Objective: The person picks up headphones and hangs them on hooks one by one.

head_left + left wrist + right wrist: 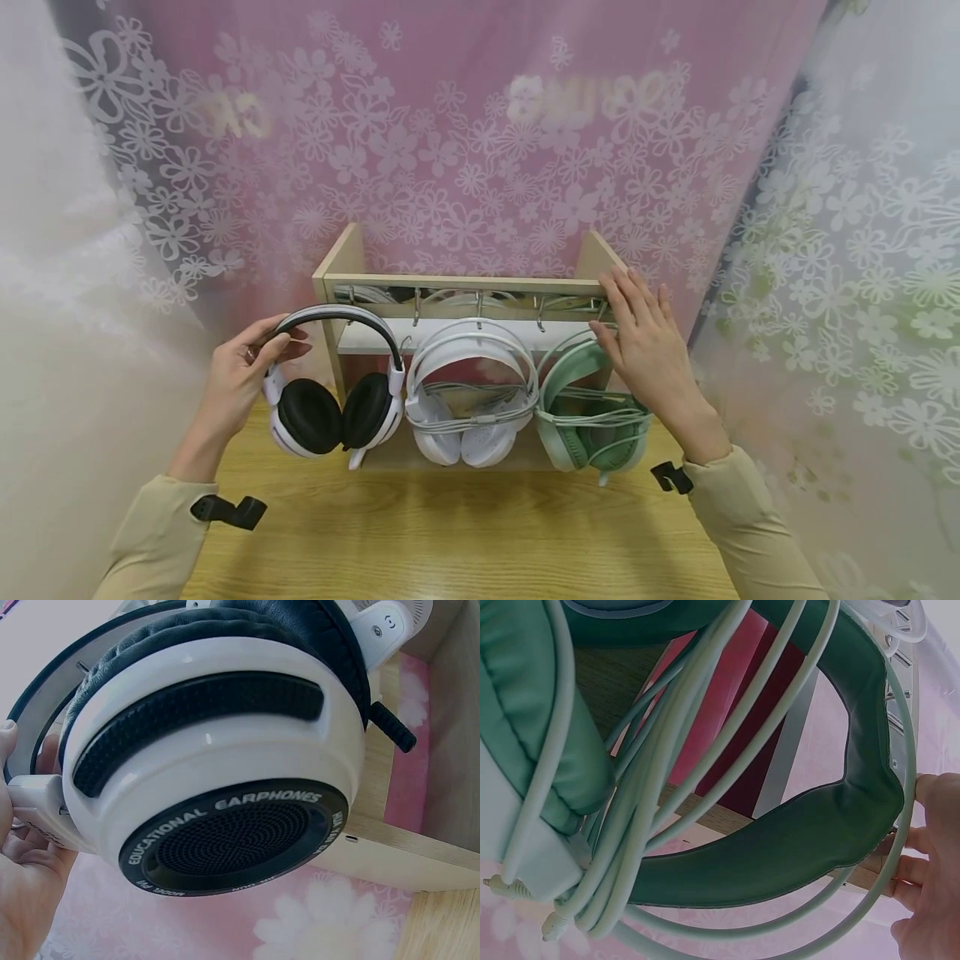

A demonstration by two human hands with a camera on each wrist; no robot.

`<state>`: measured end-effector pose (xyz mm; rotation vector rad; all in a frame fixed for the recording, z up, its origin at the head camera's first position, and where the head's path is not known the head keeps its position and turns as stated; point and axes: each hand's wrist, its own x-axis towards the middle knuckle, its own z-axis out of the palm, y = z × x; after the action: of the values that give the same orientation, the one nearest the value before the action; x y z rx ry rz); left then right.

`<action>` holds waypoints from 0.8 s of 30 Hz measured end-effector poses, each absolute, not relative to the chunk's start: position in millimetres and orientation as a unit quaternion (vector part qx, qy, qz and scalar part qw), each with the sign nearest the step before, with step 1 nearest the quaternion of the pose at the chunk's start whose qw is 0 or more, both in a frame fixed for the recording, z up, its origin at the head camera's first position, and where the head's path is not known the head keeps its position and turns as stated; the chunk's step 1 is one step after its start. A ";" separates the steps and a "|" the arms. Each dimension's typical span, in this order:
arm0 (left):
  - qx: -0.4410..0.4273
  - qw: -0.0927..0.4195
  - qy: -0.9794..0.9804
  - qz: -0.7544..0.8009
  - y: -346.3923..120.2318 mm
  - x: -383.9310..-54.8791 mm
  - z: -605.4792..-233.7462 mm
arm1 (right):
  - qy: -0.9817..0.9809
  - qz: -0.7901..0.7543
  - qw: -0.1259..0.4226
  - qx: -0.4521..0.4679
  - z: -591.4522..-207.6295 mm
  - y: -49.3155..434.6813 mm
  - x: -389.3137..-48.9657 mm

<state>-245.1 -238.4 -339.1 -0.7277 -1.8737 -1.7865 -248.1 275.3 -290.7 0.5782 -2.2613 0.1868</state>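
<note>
My left hand (238, 375) grips the headband of white headphones (334, 312) with black ear pads, at its left side. In the left wrist view one white ear cup (210, 757) fills the middle, its round black plate lettered "EDUCATIONAL EARPHONES". My right hand (651, 350) rests with extended fingers on the right end of a light wooden rack (465, 284). Just below and left of it hang green headphones (557, 437) with their cable bundled across. In the right wrist view the fingertips (924, 787) are right by the green headband (780, 832) and the rack.
White headphones (480, 354) with a wound cable hang in the middle of the rack. Several metal hooks (417, 308) line its front bar. Beneath lies a wood-grain table (450, 533). A pink flowered curtain (465, 150) stands behind, and pale sheeting (862, 333) flanks the right side.
</note>
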 end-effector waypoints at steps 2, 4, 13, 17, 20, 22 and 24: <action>-0.257 0.224 -0.681 -0.648 -237.6 -245.7 -340.1 | -0.890 0.074 0.389 0.227 -290.6 274.9 -247.9; -0.252 0.223 -0.683 -0.648 -236.9 -245.6 -341.5 | -0.890 0.076 0.388 0.227 -290.4 274.5 -247.5; -0.266 0.222 -0.682 -0.644 -239.8 -250.2 -349.9 | -0.890 0.075 0.389 0.227 -289.1 274.0 -246.9; -0.259 0.218 -0.689 -0.640 -240.9 -251.5 -351.6 | -0.891 0.074 0.387 0.226 -288.9 273.8 -246.7; -0.247 0.215 -0.699 -0.635 -241.4 -251.6 -351.8 | -0.892 0.073 0.386 0.224 -288.8 273.7 -246.5; -0.240 0.213 -0.706 -0.631 -241.7 -251.6 -351.5 | -0.892 0.072 0.387 0.224 -288.6 273.6 -246.4; -0.234 0.212 -0.710 -0.629 -242.0 -251.7 -351.2 | -0.891 0.073 0.387 0.224 -288.4 273.4 -246.1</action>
<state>-251.7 -242.0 -351.2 -0.6512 -1.9732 -1.7469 -246.1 273.4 -288.4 0.5704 -2.2688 0.1868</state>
